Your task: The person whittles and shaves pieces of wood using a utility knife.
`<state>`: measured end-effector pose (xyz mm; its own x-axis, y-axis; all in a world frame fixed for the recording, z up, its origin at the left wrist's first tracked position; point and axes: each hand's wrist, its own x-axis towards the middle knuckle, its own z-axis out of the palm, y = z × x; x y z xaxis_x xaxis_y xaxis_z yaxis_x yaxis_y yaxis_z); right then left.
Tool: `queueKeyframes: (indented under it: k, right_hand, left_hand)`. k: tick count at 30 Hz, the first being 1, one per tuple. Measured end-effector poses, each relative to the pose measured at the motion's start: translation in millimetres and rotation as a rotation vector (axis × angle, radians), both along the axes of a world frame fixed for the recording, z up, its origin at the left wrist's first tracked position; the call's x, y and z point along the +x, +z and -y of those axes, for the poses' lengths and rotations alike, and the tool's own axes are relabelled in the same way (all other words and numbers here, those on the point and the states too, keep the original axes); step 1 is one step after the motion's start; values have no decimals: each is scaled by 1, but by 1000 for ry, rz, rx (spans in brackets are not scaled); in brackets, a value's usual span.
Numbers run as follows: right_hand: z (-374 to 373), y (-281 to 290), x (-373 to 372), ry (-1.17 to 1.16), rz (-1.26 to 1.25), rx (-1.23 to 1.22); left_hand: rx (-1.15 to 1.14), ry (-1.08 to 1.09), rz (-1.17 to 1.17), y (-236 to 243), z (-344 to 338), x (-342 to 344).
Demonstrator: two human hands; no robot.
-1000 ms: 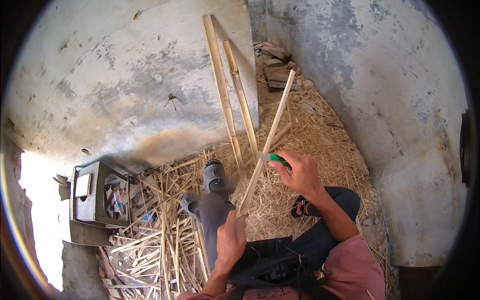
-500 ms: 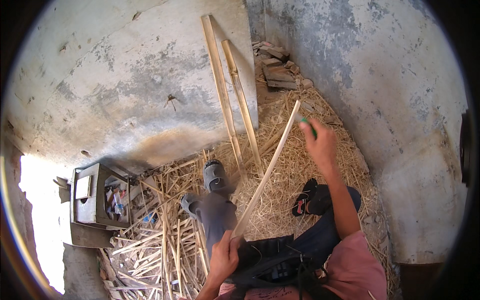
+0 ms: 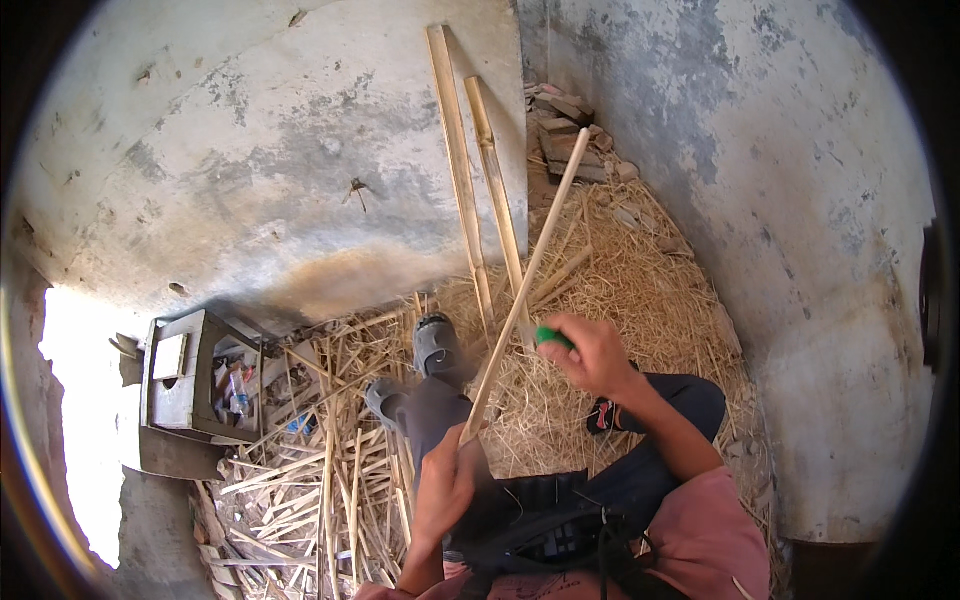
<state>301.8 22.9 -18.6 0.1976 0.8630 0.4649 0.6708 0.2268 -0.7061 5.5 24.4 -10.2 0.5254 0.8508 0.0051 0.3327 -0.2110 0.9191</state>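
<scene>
Fingers of the left hand [image 3: 445, 487] are wrapped round the lower end of the stick [image 3: 532, 270]; those of the right hand [image 3: 592, 360] are clenched on the green handle of a knife [image 3: 553, 337]. The stick slants up and away from the lap, its far end free in the air, in front of two strips [image 3: 459, 170] leaning on the wall [image 3: 300, 150]; the blade is just beside its middle, and whether it touches I cannot tell.

The edge could skid if it meets a knot or a hard patch; a stroke drawn towards the body could run down to the left fingers or the leg [image 3: 432, 408] near them; with only one end gripped, the stick could twist or whip under pressure; too deep a bite could split it. Shavings [image 3: 660, 290] cover the floor, so footing could slide.

Farther left, beside a heap of split pieces [image 3: 290, 515], is an open-fronted cabinet [image 3: 182, 408]; in it lie a clear bottle [image 3: 239, 400] and a jumble too small to make out; a blue scrap [image 3: 299, 424] lies outside it, on the floor.
</scene>
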Motion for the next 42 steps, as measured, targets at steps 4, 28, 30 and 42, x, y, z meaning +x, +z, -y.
queueKeyframes:
  k: [4,28,30,42]
  right_hand:
    - [8,-4,-22,239,115,25]
    - [15,0,-38,337,98,56]
    - [14,-4,-43,274,95,91]
    - [12,3,-43,185,173,40]
  left_hand:
    - [49,-18,-95,1,-5,8]
    - [352,54,-401,-15,-3,33]
    - [348,58,-396,-16,-5,33]
    - [403,85,-350,-14,-8,35]
